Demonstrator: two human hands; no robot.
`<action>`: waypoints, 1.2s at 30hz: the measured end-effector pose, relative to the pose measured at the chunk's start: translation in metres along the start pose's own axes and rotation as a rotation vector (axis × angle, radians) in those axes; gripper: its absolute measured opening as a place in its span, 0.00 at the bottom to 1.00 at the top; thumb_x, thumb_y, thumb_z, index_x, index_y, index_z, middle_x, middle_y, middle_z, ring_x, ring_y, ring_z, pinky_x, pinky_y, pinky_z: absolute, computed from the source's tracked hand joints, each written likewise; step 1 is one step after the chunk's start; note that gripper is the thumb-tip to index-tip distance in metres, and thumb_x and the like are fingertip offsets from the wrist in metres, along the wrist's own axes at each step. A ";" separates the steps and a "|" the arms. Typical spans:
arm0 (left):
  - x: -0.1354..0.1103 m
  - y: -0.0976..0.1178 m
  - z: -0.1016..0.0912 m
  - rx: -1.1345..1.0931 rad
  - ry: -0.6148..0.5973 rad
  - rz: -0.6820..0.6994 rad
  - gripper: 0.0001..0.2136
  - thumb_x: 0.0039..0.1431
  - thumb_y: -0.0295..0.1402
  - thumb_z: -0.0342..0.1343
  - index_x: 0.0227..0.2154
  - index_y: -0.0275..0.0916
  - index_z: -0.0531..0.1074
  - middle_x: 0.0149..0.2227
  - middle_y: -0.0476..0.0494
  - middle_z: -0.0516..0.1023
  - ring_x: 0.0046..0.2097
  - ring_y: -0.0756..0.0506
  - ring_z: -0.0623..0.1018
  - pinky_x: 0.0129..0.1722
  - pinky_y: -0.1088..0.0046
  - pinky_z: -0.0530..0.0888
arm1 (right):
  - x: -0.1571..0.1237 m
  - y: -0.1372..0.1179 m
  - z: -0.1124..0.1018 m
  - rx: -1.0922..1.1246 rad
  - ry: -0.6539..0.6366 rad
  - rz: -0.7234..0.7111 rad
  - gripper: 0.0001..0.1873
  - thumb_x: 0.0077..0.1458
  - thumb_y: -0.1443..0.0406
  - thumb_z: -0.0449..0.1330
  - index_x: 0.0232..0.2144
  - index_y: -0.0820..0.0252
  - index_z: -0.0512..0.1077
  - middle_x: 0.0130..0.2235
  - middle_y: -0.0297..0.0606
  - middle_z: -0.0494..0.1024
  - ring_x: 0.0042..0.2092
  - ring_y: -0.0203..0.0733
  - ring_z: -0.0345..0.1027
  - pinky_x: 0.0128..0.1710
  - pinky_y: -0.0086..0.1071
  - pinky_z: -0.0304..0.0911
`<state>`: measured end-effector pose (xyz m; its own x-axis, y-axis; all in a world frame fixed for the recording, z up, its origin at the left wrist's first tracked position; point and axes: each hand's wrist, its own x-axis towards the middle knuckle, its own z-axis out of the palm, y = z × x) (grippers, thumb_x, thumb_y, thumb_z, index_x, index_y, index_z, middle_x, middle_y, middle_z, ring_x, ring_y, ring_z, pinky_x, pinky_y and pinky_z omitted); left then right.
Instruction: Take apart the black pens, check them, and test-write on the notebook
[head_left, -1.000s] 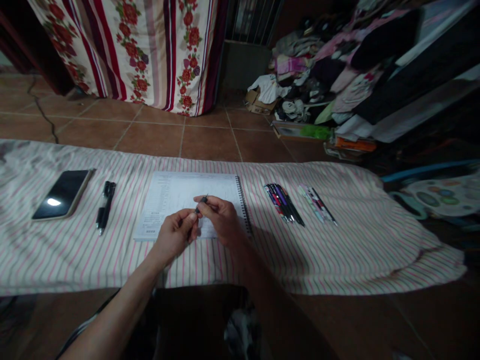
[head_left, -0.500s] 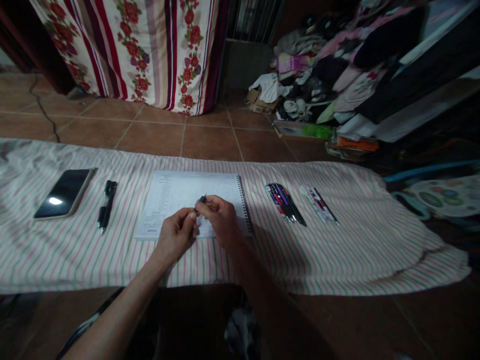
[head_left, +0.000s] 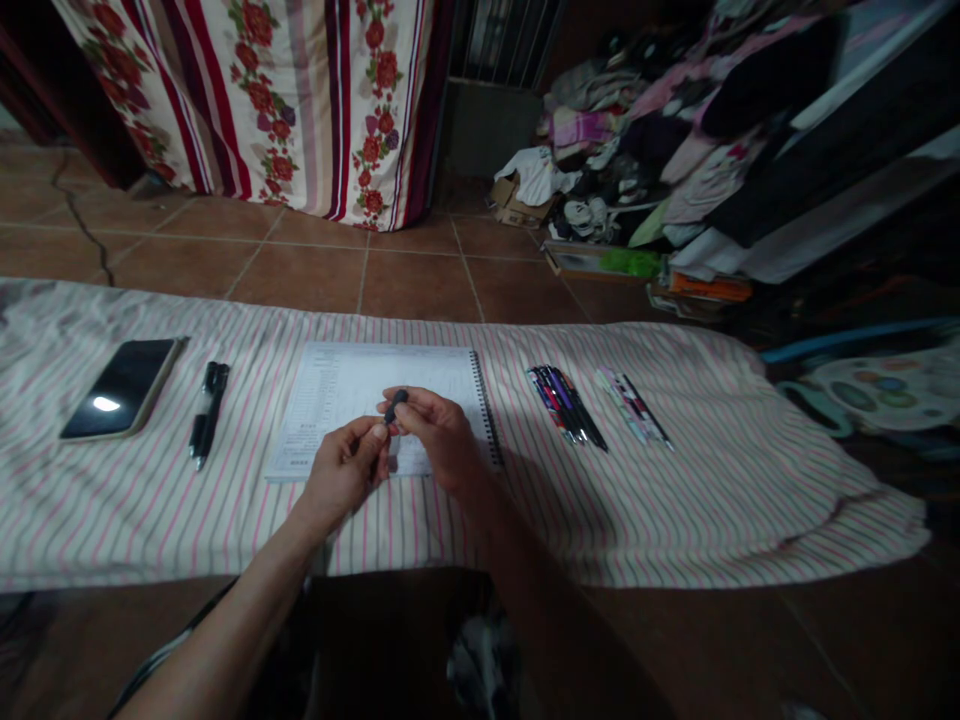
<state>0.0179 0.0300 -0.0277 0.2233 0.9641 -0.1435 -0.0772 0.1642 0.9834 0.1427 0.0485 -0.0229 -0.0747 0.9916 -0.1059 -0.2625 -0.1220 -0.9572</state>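
Note:
Over the spiral notebook (head_left: 450, 368) my two hands meet at the fingertips. Between them is a short, dark, rounded piece (head_left: 395, 403) that looks like part of a pen; much of it is hidden by fingers. My right hand (head_left: 439, 430) is closed, pinching this piece between thumb and fingers. At its lower end my left hand (head_left: 346, 468) is closed too, thumb against forefinger. Left of the notebook lie black pens (head_left: 208, 415). To its right rest a bundle of several dark and coloured pens (head_left: 566, 405) and a group of lighter pens (head_left: 636, 410).
A phone (head_left: 120, 388) lies face up at the left on the striped cloth (head_left: 735, 480). Tiled floor (head_left: 300, 262) and a flowered curtain (head_left: 322, 110) are beyond. Clothes (head_left: 600, 130) are heaped at the back right, and a palette-like tray (head_left: 877, 390) is at the far right.
The dark piece has turned between my fingers, and more of its rounded side shows. My hands stay together over the notebook. The view has shifted slightly.

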 end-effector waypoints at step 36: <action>0.000 -0.011 0.008 0.021 0.099 -0.026 0.14 0.51 0.44 0.54 0.29 0.36 0.67 0.14 0.57 0.61 0.16 0.56 0.60 0.15 0.80 0.57 | 0.003 0.001 -0.003 -0.110 0.194 0.050 0.13 0.37 0.61 0.65 0.27 0.62 0.70 0.24 0.30 0.74 0.27 0.33 0.67 0.31 0.28 0.60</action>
<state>0.0267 0.0263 -0.0374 0.1282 0.9756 -0.1781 -0.0516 0.1859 0.9812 0.1450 0.0510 -0.0250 0.1044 0.9755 -0.1936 -0.1560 -0.1762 -0.9719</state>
